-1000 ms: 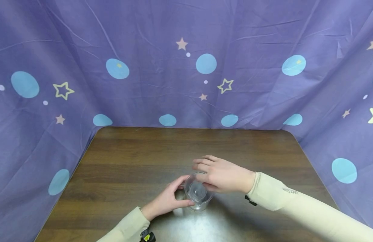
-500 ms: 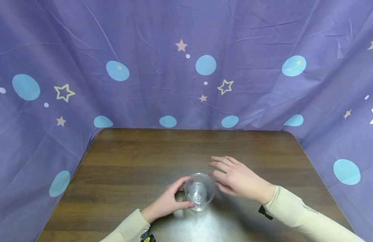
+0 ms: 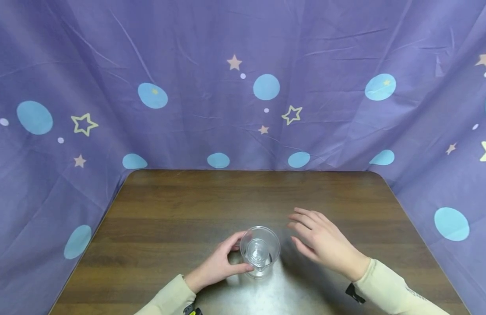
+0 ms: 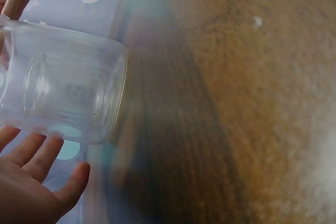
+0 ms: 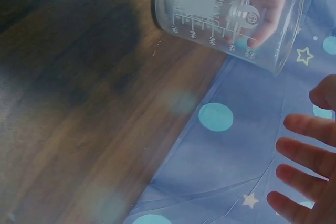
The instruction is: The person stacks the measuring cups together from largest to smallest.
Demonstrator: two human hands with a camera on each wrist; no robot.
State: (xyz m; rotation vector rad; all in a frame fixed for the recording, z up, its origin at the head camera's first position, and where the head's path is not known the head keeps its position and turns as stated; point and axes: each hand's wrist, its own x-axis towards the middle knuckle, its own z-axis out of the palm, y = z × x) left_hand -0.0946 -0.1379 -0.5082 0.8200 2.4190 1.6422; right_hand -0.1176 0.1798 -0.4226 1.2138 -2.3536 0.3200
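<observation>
A clear glass beaker (image 3: 272, 238) stands upright on the wooden table. Inside it sits a smaller clear beaker (image 3: 257, 250), its rim below the outer one. White graduation marks show on the big beaker (image 5: 210, 30) in the right wrist view. My left hand (image 3: 217, 264) holds the big beaker from the left, thumb on the near side and fingers round the far side. In the left wrist view, fingertips of the left hand (image 4: 31, 177) meet the glass. To the right, apart from the beaker, my right hand (image 3: 325, 243) hovers with loosely spread fingers, holding nothing.
The brown wooden table (image 3: 168, 205) has rounded far corners. A purple curtain (image 3: 195, 100) with blue dots and stars encloses the back and both sides. Light glares off the near tabletop.
My right hand has withdrawn from the beaker's mouth, where its fingers were a second ago, and moved right. My left hand has stayed on the big beaker.
</observation>
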